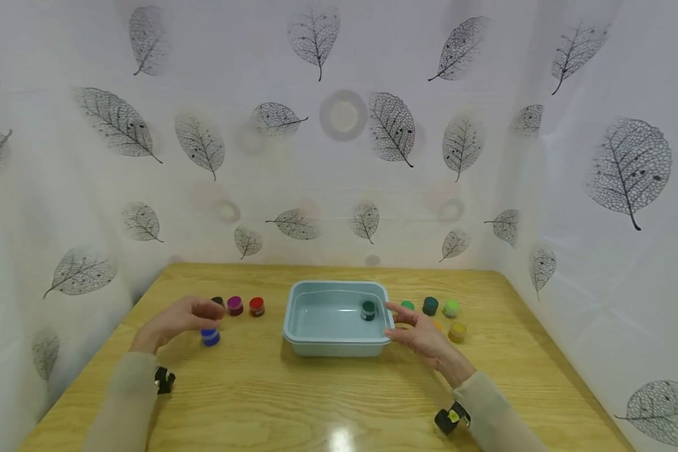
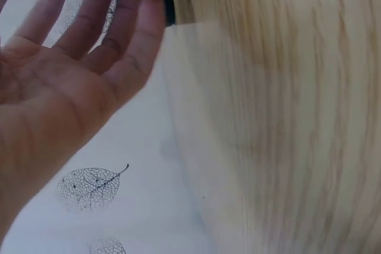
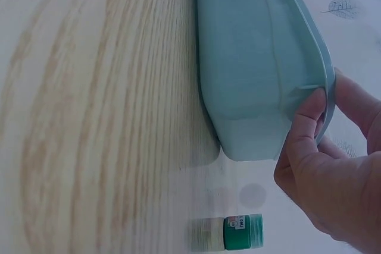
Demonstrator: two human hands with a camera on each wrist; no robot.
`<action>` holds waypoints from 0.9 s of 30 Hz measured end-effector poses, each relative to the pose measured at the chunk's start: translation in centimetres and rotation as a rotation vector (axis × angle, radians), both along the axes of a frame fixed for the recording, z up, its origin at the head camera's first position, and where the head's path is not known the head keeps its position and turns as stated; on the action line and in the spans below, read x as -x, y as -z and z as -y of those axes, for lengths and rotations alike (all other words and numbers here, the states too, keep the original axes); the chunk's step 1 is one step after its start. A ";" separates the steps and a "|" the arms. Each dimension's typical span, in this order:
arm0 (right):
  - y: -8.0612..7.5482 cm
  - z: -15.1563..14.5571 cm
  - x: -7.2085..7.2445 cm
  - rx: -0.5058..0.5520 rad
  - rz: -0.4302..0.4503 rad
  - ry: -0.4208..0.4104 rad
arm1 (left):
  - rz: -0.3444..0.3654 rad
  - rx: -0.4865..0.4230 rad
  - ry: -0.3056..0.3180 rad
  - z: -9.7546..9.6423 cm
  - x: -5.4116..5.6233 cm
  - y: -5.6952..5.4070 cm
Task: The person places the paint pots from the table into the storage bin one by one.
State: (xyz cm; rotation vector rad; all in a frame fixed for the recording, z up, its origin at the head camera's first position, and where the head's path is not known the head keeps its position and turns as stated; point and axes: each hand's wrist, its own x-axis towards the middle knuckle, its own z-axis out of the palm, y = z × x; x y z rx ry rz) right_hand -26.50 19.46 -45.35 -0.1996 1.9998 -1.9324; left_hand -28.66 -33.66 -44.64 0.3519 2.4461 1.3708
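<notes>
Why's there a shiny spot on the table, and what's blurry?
Head view: white glare at the bottom, probably light reflecting off the yellowish wooden table; a soft shadow under the pale-blue rectangular plastic tub. Left wrist view: the table's grain looks smeary. Right wrist view: grain soft too.

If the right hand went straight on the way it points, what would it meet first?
The light blue tub: the right hand touches it at its side. Beyond that, the dark green jar inside looks roughly in line, though depth is unclear.
</notes>
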 end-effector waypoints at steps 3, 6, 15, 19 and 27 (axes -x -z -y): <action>0.1 0.0 0.0 -0.001 -0.005 -0.001 | 0.055 0.028 -0.022 0.1 -0.2 0.2; 0.1 0.0 0.0 -0.002 -0.008 -0.002 | 0.091 0.031 -0.025 0.4 -0.3 0.4; 0.1 0.0 0.0 -0.005 -0.007 -0.002 | 0.120 0.001 0.061 1.1 -0.1 0.8; 0.1 0.0 0.0 -0.008 -0.004 -0.003 | 0.142 -0.035 0.111 1.3 0.0 0.9; -0.1 0.0 0.1 -0.026 -0.002 0.001 | 0.144 -0.056 0.153 1.5 0.1 1.0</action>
